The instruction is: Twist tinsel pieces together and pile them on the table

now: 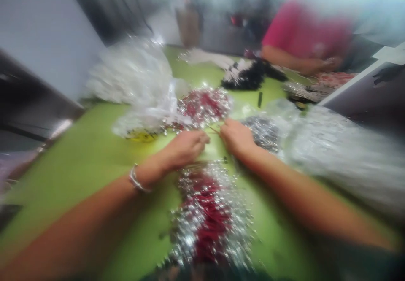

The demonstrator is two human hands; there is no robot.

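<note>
Head view, blurred throughout; fine detail is lost. Nearest: a long pile of red strands with silvery ends (210, 213) lies on the green tabletop (104, 154), on the wearer's side of both sets of fingers. Its far end stops just short of the left fingertips; neither hand appears to touch it. A pale bracelet (137, 179) circles the left wrist, behind the fingers. A small dark piece (225, 159) sits between that pile and the right fingers.

Left hand (186, 148): fingers curled, knuckles up, tips directed toward the right hand. Cannot tell whether anything is pinched. Right hand (236, 137): fingers bent, tips down near the surface; grasp likewise cannot be determined. The hands are apart, with a narrow gap. A thin strand (213, 130) crosses the far side of this gap, one end reaching the right fingertips; contact unclear.

Just right of the right fingers: a grey bundle (262, 133), apparently in clear plastic. Farther right, clear plastic wrapping (341, 150).

Just beyond both sets of fingertips: a second red-and-silver heap (204, 106). Beyond the left fingers, to their left: a bulky clear plastic bag (136, 78).

Well beyond the right fingers: a black-and-white bundle (243, 74). Farthest, beyond it and rightward: a co-worker in a pink top (303, 32).
</note>
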